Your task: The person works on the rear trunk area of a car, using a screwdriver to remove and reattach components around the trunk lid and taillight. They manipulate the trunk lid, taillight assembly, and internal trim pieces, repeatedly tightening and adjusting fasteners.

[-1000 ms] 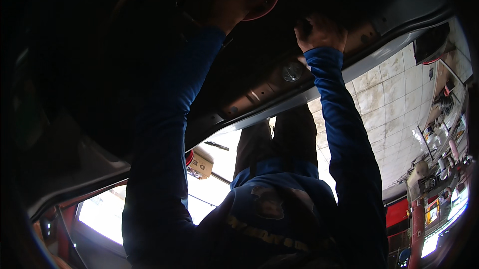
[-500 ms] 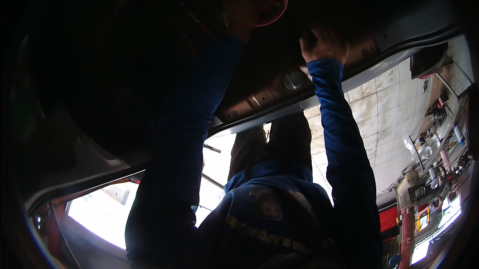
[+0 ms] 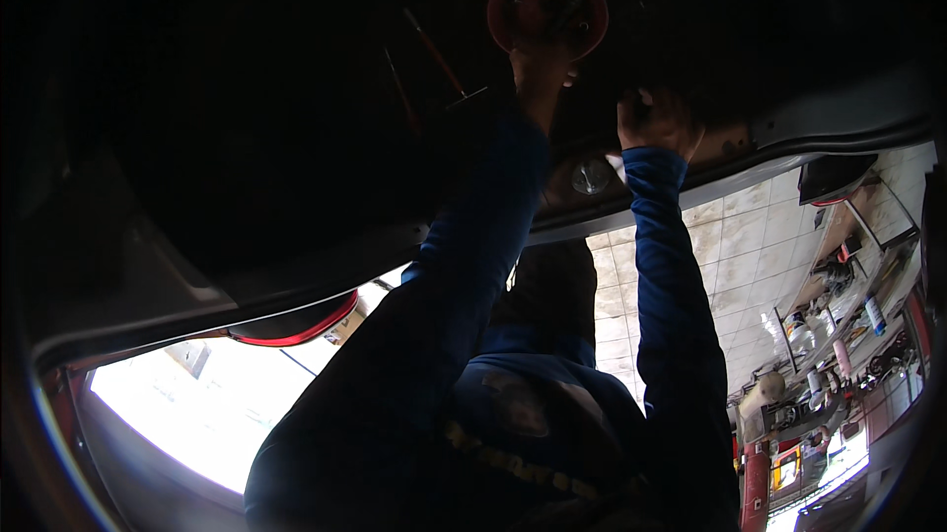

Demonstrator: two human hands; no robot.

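Inside the dark car compartment, my left hand (image 3: 539, 76) is closed on the near rim of a round red dish (image 3: 498, 37). A few small dark pieces seem to lie in the dish, too dim to name. My right hand (image 3: 663, 122) is to the right of it, close to the compartment's edge. Its fingers are curled, and shadow hides whatever is between them. Left of the dish lies a thin tool with a red shaft and a crossbar end (image 3: 434, 51). A second thin rod (image 3: 400, 88) lies beside that tool.
A metal sill with a rubber seal (image 3: 769, 149) runs across below my hands. A round shiny fitting (image 3: 590, 177) sits in it. Beyond are a tiled floor (image 3: 730, 246), a cluttered workbench (image 3: 829, 335) at right and a red-edged dark panel (image 3: 306, 320) at left.
My left hand and the red dish have moved right, nearer my right hand. The red-shafted tool now shows more plainly. The whole view has shifted a little.
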